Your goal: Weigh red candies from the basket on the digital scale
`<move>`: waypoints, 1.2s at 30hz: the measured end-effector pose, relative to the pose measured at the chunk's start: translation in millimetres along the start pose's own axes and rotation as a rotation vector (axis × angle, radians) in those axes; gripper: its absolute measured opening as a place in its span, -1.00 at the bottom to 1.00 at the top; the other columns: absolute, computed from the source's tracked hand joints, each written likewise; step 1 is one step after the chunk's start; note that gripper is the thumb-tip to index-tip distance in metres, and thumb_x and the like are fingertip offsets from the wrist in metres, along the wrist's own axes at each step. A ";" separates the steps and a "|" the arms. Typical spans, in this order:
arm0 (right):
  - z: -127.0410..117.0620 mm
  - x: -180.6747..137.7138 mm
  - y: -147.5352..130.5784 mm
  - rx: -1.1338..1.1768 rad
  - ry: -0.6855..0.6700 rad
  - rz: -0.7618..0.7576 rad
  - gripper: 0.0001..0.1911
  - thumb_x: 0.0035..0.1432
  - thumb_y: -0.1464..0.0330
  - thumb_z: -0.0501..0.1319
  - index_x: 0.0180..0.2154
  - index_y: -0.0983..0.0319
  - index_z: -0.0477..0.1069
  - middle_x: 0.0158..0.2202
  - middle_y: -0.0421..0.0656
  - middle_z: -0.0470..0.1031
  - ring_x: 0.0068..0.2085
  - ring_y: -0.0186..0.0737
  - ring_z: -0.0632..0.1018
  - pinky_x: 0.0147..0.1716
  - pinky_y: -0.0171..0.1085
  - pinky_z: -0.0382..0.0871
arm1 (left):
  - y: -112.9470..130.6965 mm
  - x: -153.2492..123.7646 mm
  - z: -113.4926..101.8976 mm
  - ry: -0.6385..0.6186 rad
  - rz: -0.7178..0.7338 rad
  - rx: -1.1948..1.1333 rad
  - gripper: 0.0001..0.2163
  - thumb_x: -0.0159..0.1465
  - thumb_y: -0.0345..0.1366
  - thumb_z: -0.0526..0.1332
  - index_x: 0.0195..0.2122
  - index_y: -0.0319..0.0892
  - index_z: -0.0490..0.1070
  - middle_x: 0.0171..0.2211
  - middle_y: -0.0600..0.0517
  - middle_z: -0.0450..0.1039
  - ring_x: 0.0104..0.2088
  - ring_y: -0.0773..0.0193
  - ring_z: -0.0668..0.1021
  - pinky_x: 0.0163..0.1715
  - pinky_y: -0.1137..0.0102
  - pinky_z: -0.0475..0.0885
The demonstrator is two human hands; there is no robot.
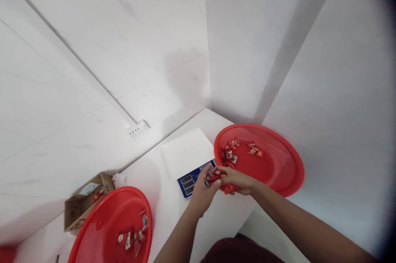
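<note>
Both hands meet over the front edge of a digital scale (pixel 187 153), which has a white top and a blue display panel. My left hand (pixel 202 195) is closed on small red wrapped packets (pixel 214 175), thumb across them. From the other side, my right hand (pixel 239 180) grips red packets too, and some red wrapping (pixel 230 189) shows beneath its fingers. How many packets each hand has is hidden. Just beyond my right hand stands a red plastic basket (pixel 295 164), with several similar packets (pixel 233 143) on its bottom.
At the lower left stands another red basket (pixel 145 203), holding several packets (pixel 131 240). Behind it is an open cardboard box (pixel 74 213) with some red items inside. The white table (pixel 148 176) runs along the wall, below a power socket (pixel 138 129). Walls meet behind the scale.
</note>
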State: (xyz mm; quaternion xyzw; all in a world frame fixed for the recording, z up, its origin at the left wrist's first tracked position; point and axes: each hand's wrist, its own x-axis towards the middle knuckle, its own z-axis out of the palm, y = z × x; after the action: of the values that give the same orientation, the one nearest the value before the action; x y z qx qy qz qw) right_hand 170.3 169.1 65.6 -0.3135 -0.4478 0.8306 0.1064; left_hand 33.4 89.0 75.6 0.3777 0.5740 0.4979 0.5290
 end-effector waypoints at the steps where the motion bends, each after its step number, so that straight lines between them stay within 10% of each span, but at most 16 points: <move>1: 8.5 2.6 -1.1 -0.014 -0.021 -0.002 -0.65 -0.15 0.40 0.25 -0.23 0.19 0.27 -0.62 -0.34 0.35 -0.70 -0.50 0.30 -0.79 -0.51 0.09 | 3.6 2.4 1.3 -0.017 -0.008 -0.028 -0.58 0.03 -0.23 0.27 -0.05 -0.13 0.33 -0.02 -0.07 0.36 -0.01 0.17 0.38 0.04 0.25 0.22; 11: 22.9 9.5 -2.5 0.099 0.082 -0.031 -0.67 -0.11 0.26 0.29 -0.27 0.17 0.28 -0.53 -0.32 0.31 -0.65 -0.55 0.27 -0.76 -0.53 0.01 | 12.5 6.5 -19.2 0.087 -0.284 -0.669 -0.69 0.12 -0.15 0.19 -0.14 -0.13 0.25 -0.08 -0.05 0.38 -0.18 0.22 0.48 -0.17 0.17 0.38; 28: 51.9 14.2 -1.0 -0.017 0.256 -0.121 -0.62 -0.14 0.31 0.27 -0.23 0.19 0.24 -0.33 -0.19 0.42 -0.48 -0.39 0.43 -0.68 -0.46 0.23 | 12.8 9.2 -26.6 0.170 -0.366 -0.965 -0.87 0.17 -0.25 0.12 -0.33 -0.19 0.35 -0.34 -0.03 0.46 -0.31 0.24 0.51 -0.30 0.29 0.42; 36: 55.4 14.7 -1.4 -0.010 0.325 -0.187 -0.75 -0.17 0.39 0.20 -0.36 0.21 0.21 -0.55 -0.32 0.35 -0.63 -0.44 0.35 -0.73 -0.44 0.19 | 14.2 8.5 -25.9 0.177 -0.378 -0.947 -0.84 0.15 -0.21 0.14 -0.31 -0.18 0.35 -0.28 -0.06 0.45 -0.29 0.24 0.50 -0.32 0.34 0.39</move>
State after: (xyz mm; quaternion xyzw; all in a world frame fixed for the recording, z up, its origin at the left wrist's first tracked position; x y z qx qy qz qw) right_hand 124.5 139.1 82.7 -0.4013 -0.4561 0.7531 0.2523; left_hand 5.2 95.8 85.9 -0.0568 0.3865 0.6290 0.6721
